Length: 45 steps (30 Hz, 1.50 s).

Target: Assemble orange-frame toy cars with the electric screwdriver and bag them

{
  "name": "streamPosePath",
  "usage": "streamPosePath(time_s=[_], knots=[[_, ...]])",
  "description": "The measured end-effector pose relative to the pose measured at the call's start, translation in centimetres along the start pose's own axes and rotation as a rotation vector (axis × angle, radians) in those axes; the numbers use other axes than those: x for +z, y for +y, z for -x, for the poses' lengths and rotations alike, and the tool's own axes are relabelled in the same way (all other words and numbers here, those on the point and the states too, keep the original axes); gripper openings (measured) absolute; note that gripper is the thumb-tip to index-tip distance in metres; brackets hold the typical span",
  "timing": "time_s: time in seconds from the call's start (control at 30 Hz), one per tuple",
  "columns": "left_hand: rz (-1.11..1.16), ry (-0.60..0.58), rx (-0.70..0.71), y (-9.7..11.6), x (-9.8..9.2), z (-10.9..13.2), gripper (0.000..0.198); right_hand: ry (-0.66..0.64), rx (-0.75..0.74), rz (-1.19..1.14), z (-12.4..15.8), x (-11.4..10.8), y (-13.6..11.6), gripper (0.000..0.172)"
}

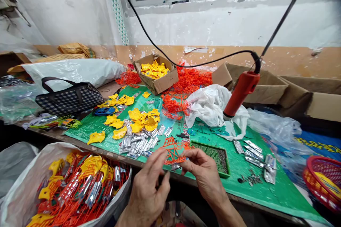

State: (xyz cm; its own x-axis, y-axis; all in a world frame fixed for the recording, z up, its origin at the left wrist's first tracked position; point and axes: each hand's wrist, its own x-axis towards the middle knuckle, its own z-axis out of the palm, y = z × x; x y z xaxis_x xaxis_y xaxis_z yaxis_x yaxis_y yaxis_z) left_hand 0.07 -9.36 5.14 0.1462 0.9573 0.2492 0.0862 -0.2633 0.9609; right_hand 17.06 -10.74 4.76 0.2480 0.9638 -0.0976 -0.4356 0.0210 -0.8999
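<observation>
Both my hands meet at the front edge of the green mat, holding an orange plastic lattice frame. My left hand pinches the frame's left side with thumb and fingers. My right hand grips its right side, and a small silver piece shows just under the frame. Just beyond my hands lie a pile of silver metal pieces and several yellow plastic parts. A green tray of small screws sits right beside my right hand.
A red electric screwdriver hangs on a cable above the mat. A white bag of finished orange-yellow pieces stands lower left. Behind are a cardboard box of yellow parts, orange frames, a checked handbag and a red basket.
</observation>
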Motion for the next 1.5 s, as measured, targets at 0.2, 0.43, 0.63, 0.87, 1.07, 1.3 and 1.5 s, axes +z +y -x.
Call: streamPosePath(time_s=[0.2,0.43,0.63,0.87,1.07,1.3,1.5], knots=[[-0.048,-0.255,-0.06,1.9,0.9,-1.4,0.038,-0.038,-0.072,0.072,0.4,-0.2,0.3,0.02],[0.233,-0.332,-0.251,1.4,1.4,-1.7,0.031,0.029,-0.521,0.391,1.3,-0.4,0.9,0.007],[0.211,-0.251,-0.234,0.6,1.0,-1.2,0.019,0.081,-0.915,0.804,2.3,-0.1,0.8,0.026],[-0.001,-0.226,-0.04,0.6,0.3,-1.1,0.017,0.023,-0.964,0.872,2.9,-0.6,0.6,0.029],[-0.017,-0.233,0.033,0.6,0.0,-0.8,0.025,0.056,-0.942,0.827,3.3,-0.2,0.7,0.042],[-0.081,-0.275,0.303,-0.5,-0.7,-1.0,0.04,0.043,-0.921,0.807,3.4,-0.4,0.9,0.033],[-0.258,-0.323,0.592,-0.7,-1.2,-1.6,0.037,0.026,-1.003,0.817,3.1,-0.8,1.3,0.034]])
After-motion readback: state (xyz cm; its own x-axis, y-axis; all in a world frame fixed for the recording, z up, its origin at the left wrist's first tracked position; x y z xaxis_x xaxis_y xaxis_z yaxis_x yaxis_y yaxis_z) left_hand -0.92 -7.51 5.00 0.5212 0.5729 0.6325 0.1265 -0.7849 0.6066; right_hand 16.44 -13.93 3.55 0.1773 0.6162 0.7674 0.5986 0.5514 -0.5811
